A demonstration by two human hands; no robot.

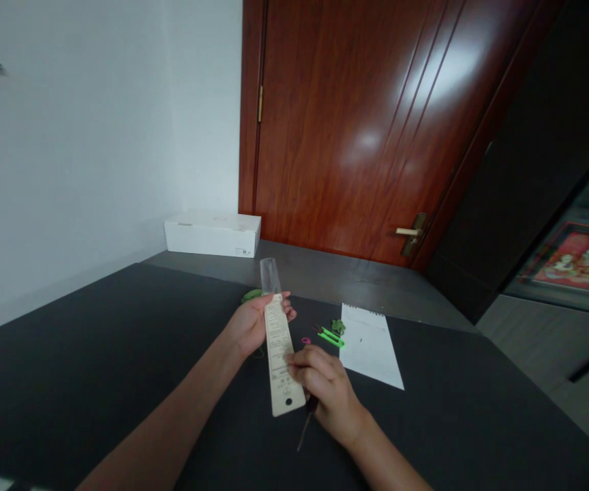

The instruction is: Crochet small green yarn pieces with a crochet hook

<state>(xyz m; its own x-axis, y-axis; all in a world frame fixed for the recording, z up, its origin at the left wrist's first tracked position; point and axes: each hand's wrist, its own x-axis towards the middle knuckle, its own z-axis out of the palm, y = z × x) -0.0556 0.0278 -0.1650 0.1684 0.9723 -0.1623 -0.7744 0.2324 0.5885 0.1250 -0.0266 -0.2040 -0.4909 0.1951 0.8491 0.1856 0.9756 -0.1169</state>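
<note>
A long cream packaging card (pixel 279 354) with printed text, a punched hole at its near end and a clear plastic blister (pixel 270 275) at its far end slants up in front of me. My left hand (pixel 252 324) grips it near the upper part, fingers closed around it. My right hand (pixel 325 385) is closed, its fingertips against the card's right side. Out from under that palm sticks a thin tool (pixel 305 429) with a dark handle and a slim shaft pointing down; its exact kind is unclear. Behind my left hand, a green item (pixel 251 295) is partly hidden.
On the black tabletop (pixel 136 327), right of my hands, lie bright green thread snips (pixel 331 337), a small pink ring (pixel 305 340) and a dark green crocheted-looking piece (pixel 338 326). A white spiral notepad sheet (pixel 369 348) sits beside them. Farther back stands a white box (pixel 213 235).
</note>
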